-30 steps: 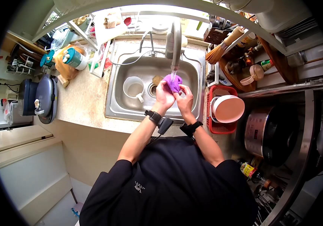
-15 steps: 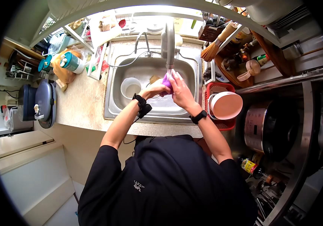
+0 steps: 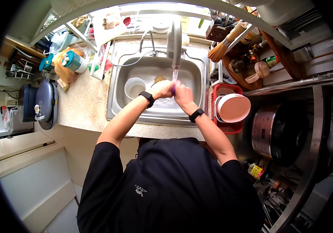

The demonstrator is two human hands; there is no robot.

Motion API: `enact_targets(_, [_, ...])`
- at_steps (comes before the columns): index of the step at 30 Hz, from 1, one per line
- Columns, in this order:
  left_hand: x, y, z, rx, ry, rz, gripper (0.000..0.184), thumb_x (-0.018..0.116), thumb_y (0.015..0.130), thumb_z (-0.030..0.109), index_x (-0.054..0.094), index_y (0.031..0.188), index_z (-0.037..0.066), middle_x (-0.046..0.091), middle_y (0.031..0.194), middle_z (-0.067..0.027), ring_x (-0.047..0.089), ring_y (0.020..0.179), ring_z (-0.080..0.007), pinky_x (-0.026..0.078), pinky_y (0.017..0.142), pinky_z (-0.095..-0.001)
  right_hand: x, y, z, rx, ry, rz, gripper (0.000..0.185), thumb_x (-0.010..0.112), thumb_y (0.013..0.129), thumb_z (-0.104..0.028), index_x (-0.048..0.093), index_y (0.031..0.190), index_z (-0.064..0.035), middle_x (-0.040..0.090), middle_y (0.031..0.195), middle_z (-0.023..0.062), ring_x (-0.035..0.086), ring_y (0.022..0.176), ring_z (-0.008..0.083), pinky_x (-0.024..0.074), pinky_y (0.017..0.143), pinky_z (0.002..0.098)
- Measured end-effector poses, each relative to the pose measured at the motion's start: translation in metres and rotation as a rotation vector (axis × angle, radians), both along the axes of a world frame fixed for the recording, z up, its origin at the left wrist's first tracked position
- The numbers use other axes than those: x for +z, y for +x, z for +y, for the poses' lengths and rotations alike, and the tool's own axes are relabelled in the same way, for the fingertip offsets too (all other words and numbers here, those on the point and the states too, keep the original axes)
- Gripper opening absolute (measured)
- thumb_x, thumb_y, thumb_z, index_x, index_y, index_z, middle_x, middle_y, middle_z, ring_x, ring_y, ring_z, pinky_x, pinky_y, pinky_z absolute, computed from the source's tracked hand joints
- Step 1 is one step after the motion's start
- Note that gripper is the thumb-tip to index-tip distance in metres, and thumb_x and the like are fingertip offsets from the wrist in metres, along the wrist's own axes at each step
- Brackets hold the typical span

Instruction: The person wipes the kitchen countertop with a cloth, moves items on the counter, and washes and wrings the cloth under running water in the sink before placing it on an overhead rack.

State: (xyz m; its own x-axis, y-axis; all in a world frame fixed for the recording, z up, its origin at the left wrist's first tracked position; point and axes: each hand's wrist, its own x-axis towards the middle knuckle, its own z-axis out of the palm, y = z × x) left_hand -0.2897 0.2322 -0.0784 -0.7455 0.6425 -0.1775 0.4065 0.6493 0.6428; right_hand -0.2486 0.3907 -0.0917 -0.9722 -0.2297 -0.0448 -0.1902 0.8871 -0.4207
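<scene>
Both my hands are over the sink (image 3: 116, 87), close together under the faucet (image 3: 177, 50). My left hand (image 3: 163, 89) is closed round one side of a small purple cloth (image 3: 173, 90). My right hand (image 3: 183, 95) is curled into a fist on its other side. Only a little purple shows between them; the fingers cover the rest. Water (image 3: 175, 73) runs from the spout onto the cloth and hands. A white plastic tub (image 3: 134, 86) stands in the sink, left of my hands. Behind my left hand lies a brownish object (image 3: 159, 79), partly hidden.
Right of the sink, a red basket (image 3: 228, 127) holds a pale pink bowl (image 3: 234, 108). A brush (image 3: 225, 44) hangs at the upper right rack. Teal-lidded jars (image 3: 73, 61) stand on the counter (image 3: 83, 105) at left. A rice cooker (image 3: 265, 132) sits on the right shelf.
My fingers, stretched along the purple cloth before, are now curled into fists round it. Both hands have come slightly lower and nearer to me, and less purple shows.
</scene>
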Motion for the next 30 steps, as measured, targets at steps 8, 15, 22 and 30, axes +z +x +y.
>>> enact_targets(8, [-0.017,0.000,-0.005,-0.096,-0.103,0.387,0.010,0.060,0.091,0.011,0.055,0.094,0.003,0.068,0.074,-0.0187,0.069,0.069,-0.0397,0.053,0.059,-0.0484,0.024,-0.007,-0.003,-0.033,-0.017,-0.265,0.022,0.069,0.081,-0.024,0.075,0.092,-0.0064,0.074,0.089,0.0207,0.072,0.086,0.0405,0.0571,0.078,0.0512])
enact_targets(15, [-0.007,0.010,-0.013,-0.090,0.031,0.373,0.030,0.065,0.087,0.011,0.054,0.114,0.004,0.068,0.092,-0.0194,0.070,0.086,-0.0395,0.056,0.069,-0.0488,0.011,-0.005,0.012,0.015,-0.316,-0.361,0.053,0.078,0.075,-0.028,0.064,0.119,-0.0041,0.072,0.105,0.0235,0.070,0.099,0.0410,0.0551,0.088,0.0480])
enact_targets(22, [-0.004,0.013,-0.044,0.086,0.080,-0.359,0.061,0.081,0.083,0.035,0.057,0.131,0.004,0.064,0.116,-0.0207,0.064,0.107,-0.0334,0.050,0.097,-0.0402,-0.006,-0.001,0.044,-0.038,-0.769,-0.359,0.020,0.074,0.091,-0.015,0.072,0.107,-0.0019,0.074,0.099,0.0133,0.074,0.083,0.0218,0.0586,0.075,0.0343])
enact_targets(30, [-0.001,-0.001,-0.061,0.319,0.362,-0.523,0.023,0.068,0.100,0.020,0.071,0.089,0.000,0.067,0.072,-0.0022,0.059,0.063,-0.0081,0.049,0.059,-0.0249,-0.002,0.010,0.058,-0.187,-1.023,-0.025,0.014,0.066,0.090,0.009,0.068,0.100,-0.0005,0.069,0.112,0.0103,0.071,0.103,0.0216,0.0576,0.089,0.0307])
